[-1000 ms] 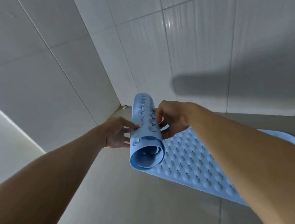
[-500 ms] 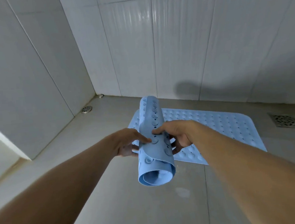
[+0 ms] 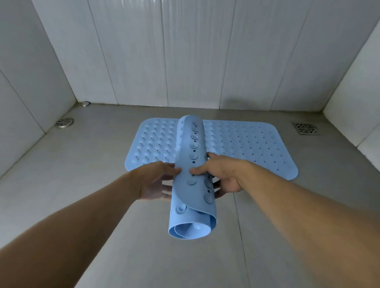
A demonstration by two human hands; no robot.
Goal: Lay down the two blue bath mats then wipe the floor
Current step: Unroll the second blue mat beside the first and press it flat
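Note:
One blue bath mat point(image 3: 242, 148) lies flat on the grey floor near the back wall, bumps facing up. A second blue mat point(image 3: 192, 185) is rolled into a tube with suction cups on the outside, held in the air in front of the flat one, its open end towards me. My left hand point(image 3: 155, 181) grips the roll from the left, thumb on top. My right hand point(image 3: 224, 175) grips it from the right, fingers curled under and thumb on top. The roll hides part of the flat mat.
White tiled walls enclose the floor on three sides. A round metal drain point(image 3: 64, 122) sits at the back left, a square drain point(image 3: 306, 128) at the back right. A small fitting point(image 3: 86, 103) is in the back left corner. Bare grey floor point(image 3: 149, 262) lies below my arms.
The view has swung right and down, so the whole flat mat and both drains now show. The rolled mat stays in both hands, now lower and centred in front of the flat mat.

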